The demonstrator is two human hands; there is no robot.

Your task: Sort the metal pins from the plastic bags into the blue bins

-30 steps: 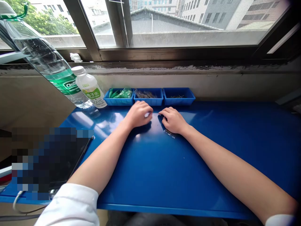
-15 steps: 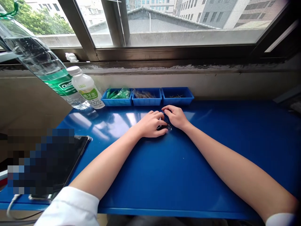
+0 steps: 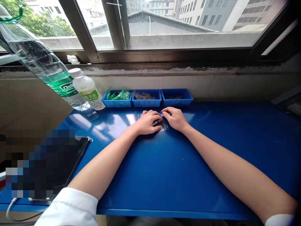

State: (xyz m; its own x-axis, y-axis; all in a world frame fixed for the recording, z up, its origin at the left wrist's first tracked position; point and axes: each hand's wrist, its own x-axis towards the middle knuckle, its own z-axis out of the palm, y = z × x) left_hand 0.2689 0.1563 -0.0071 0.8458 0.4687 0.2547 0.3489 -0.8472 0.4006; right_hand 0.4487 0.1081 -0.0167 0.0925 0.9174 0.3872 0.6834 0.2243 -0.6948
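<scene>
A small clear plastic bag [image 3: 164, 126] with something dark in it lies on the blue table [image 3: 150, 175], in front of the bins. My left hand [image 3: 150, 121] is closed on the bag's left side, fingers curled round it. Just right of the bag is my right hand [image 3: 175, 117], its fingers bent and pressed together near the bag's upper edge; what they hold, if anything, is too small to make out.
Three blue bins stand by the wall: one with green items [image 3: 118, 95], one with bagged pieces [image 3: 146, 97], one with thin pins [image 3: 176, 95]. At left are a large water bottle [image 3: 54, 72], a white bottle [image 3: 87, 89] and a dark tablet [image 3: 58, 163].
My left hand has shifted slightly left and its fingers have drawn in, so more of the bag shows. My right hand stays almost in place, its fingertips slightly lower.
</scene>
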